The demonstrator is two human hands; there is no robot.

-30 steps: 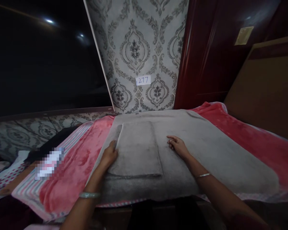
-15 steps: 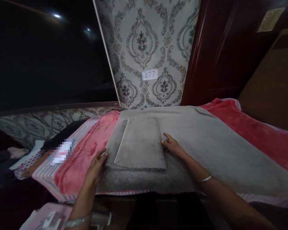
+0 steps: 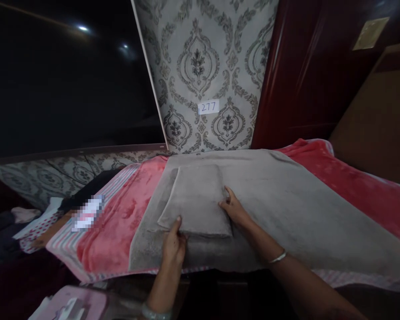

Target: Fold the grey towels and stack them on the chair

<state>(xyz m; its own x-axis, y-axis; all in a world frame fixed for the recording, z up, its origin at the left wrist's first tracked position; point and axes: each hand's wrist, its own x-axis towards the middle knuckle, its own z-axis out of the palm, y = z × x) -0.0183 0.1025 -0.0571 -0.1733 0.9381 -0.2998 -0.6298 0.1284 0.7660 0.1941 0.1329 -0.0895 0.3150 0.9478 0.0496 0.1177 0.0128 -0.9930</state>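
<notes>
And here, just left of centre in the frame, the folded cloth (image 3: 195, 195) is lying flat on the grey sheet (image 3: 293, 213), another grey layer peeping out along its left side! The left hand (image 3: 175, 246) is coming at it from the lower middle: thumb pressing on top of the near edge, fingers curling below it, so it is pinching that edge, presumably because the soft layers would be slipping apart otherwise. Over at the right side, the right hand (image 3: 235, 211) is resting its thumb on the cloth while the forefinger is lying along the border; whether those fingers are truly gripping, I cannot tell. Two neighbouring sides are being covered, probably to be steadying the pile and guarding its corner. Underneath, the sheet is spreading smooth across the pink blanket (image 3: 116, 231), which is showing at both left and right of the frame, likely serving as a soft base. Up top, the label (image 3: 208, 106) is sitting on the wallpaper (image 3: 200, 40), seemingly where it is reading clearly
</notes>
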